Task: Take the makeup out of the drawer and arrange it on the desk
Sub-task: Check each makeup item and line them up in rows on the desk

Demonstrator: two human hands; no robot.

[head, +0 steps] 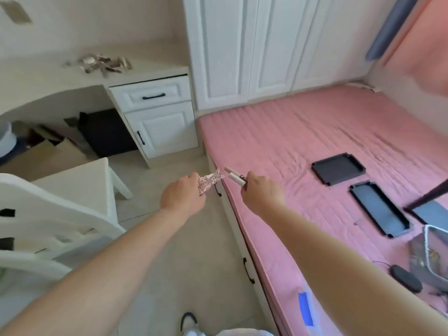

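We hold a glittery makeup piece point(209, 181) in curled left-hand point(183, 195) fingers and pale tubes point(235, 178) in the right hand point(260, 194), and should keep both grips firm until reaching the counter point(48, 73) far ahead-left, setting them beside the pile point(101, 64).

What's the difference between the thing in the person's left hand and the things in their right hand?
The left hand grips a shiny, ornate silvery item with a butterfly-like top; the right hand holds plain, smooth pale sticks. The silvery item is a single piece, while the sticks number at least two. The item looks short and bulky; the sticks are slim and long. Both are held out over the floor, beside the pink bed.
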